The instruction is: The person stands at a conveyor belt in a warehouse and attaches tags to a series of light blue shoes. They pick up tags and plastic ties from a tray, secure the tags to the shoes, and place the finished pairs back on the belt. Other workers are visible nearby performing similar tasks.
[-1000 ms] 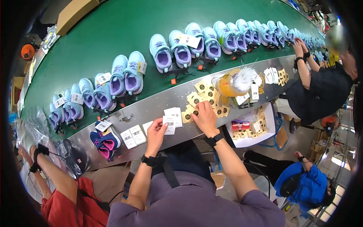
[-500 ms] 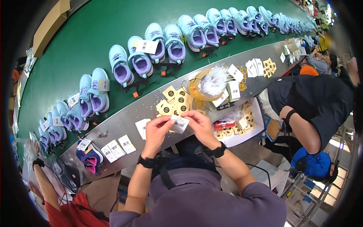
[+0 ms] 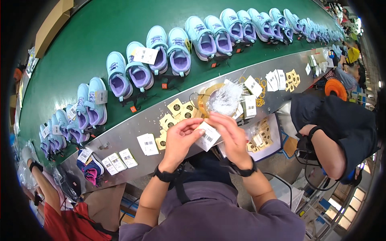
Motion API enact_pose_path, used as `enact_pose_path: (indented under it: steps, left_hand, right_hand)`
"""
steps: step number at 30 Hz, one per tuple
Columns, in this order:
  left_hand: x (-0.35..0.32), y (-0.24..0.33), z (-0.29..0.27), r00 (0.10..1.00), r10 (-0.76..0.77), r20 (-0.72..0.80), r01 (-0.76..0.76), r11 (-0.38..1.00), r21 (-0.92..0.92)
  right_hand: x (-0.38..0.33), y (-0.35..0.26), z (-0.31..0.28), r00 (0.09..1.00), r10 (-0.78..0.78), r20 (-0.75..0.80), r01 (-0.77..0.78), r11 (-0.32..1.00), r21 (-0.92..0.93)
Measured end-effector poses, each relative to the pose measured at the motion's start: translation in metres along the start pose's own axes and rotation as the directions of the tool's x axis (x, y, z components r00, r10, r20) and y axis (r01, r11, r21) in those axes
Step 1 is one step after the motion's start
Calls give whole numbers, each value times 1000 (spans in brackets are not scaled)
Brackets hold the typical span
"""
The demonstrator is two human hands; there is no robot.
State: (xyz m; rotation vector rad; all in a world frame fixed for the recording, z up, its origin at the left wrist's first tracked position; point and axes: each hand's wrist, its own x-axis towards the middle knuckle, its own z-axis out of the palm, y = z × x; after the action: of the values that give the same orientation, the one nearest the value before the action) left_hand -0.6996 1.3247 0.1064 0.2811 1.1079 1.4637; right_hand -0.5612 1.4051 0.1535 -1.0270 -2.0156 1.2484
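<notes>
In front of my body, over the table's near edge, my left hand (image 3: pixel 180 138) pinches a white barcode tag (image 3: pixel 208 137) between thumb and fingers. My right hand (image 3: pixel 232 138) is bent in from the other side, its fingertips closed at the tag's upper corner; whatever they grip is hidden. Just beyond the fingers, a bundle of clear plastic strands (image 3: pixel 226 98) stands in a round yellowish holder (image 3: pixel 204 98). Square cream cards (image 3: pixel 175 107) with dark round prints lie loosely heaped beyond my left hand. Beside it rests a stack of white barcode tags (image 3: pixel 147 144).
Light blue and purple shoes (image 3: pixel 179 52) line the green belt (image 3: pixel 136 20), some carrying tags. More tag stacks (image 3: pixel 128 158) and a navy and pink shoe (image 3: pixel 90 166) lie left on the metal ledge (image 3: pixel 138 120). At right are a box of cards (image 3: pixel 268 152) and a co-worker (image 3: pixel 333 128).
Both hands have come nearer to me with the tag, which is now tilted. My right hand has turned, its fingers angled over the tag's top. The shoes at centre and left have shifted left.
</notes>
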Motion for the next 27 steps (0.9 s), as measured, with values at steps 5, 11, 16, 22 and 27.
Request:
enact_pose_path:
  steps: [5, 11, 16, 22, 27]
  left_hand:
    - [11, 25, 8, 905, 402, 137, -424, 841, 335]
    - [42, 29, 55, 743, 620, 252, -669, 676, 308]
    - [54, 10, 62, 804, 545, 238, -588, 666, 460]
    - [37, 14, 59, 783, 588, 203, -611, 666, 429]
    - [16, 34, 17, 787, 524, -327, -561, 828, -24]
  right_hand:
    - [69, -24, -67, 963, -30, -268, 3, 995, -100]
    - [113, 45, -78, 933, 355, 58, -351, 861, 368]
    - [91, 8, -74, 976, -218, -22, 215, 973, -87]
    - [82, -26, -128, 928, -257, -271, 334, 895, 296]
    - [101, -68, -82, 995, 31, -93, -54, 966, -253]
